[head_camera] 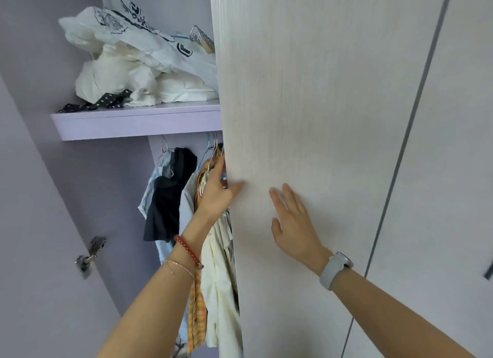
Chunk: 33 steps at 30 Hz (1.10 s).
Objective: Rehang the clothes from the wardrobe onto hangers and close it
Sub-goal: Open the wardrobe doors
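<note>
A pale wood-grain wardrobe door point(320, 117) stands partly swung across the opening. My left hand point(217, 190) grips its left edge, thumb on the front face and fingers behind it. Flat on the door's front lies my right hand point(292, 221), fingers straight. Behind the door edge hang clothes on wire hangers: a cream shirt point(217, 277), an orange checked garment point(197, 312), and further left a dark top point(166, 205) over a light blue one. Part of the rail is hidden by the door.
A lilac shelf point(138, 120) above the rail carries a heap of white clothes point(138, 64), a dark dotted strip of cloth point(106, 102) and spare hangers point(204, 38). The left door's inside bears a metal hinge point(90, 252). Another closed door point(440, 170) is at right.
</note>
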Available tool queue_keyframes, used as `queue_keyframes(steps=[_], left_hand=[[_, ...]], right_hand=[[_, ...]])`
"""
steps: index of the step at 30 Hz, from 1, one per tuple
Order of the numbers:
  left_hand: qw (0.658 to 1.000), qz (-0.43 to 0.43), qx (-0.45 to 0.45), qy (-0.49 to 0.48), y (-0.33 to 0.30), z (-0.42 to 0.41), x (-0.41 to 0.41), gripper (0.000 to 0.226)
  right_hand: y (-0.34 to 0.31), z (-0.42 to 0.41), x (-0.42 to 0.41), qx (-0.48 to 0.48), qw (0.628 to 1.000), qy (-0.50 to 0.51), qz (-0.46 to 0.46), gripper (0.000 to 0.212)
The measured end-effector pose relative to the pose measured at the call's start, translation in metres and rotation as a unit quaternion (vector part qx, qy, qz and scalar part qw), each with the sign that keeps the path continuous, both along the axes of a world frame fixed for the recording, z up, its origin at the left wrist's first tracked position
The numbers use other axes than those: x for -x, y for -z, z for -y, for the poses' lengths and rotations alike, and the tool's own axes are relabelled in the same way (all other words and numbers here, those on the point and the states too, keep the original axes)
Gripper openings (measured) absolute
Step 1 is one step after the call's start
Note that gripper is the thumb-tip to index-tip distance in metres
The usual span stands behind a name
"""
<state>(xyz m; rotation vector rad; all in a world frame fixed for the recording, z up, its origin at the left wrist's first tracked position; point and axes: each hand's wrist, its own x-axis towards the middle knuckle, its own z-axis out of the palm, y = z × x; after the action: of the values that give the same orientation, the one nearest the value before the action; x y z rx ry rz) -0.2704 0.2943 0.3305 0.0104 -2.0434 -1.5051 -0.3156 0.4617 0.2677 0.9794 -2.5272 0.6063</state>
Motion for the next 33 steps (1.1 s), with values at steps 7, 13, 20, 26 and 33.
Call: queue_keyframes(steps=[7,13,20,26,33], left_hand=[[0.994,-0.057,0.028,0.089,0.017,-0.020,-0.067,0.065],[0.964,-0.082,0.057,0.247,0.014,-0.042,-0.105,0.064],[0.919,-0.099,0.114,0.364,0.011,-0.091,-0.120,0.057],[0.868,-0.059,0.176,0.460,-0.002,-0.146,-0.110,0.037],[0.819,-0.052,0.272,0.502,-0.004,-0.236,-0.099,0.041]], right_hand=[[0.012,-0.006,-0.070,0.160,0.987,-0.001,0.027,0.055],[0.017,-0.029,-0.133,0.226,0.971,0.062,0.042,0.048],[0.005,-0.076,-0.180,0.270,0.956,0.112,0.020,0.050],[0.008,-0.129,-0.204,0.284,0.938,0.200,-0.016,0.050],[0.010,-0.191,-0.203,0.321,0.860,0.375,-0.126,0.017]])
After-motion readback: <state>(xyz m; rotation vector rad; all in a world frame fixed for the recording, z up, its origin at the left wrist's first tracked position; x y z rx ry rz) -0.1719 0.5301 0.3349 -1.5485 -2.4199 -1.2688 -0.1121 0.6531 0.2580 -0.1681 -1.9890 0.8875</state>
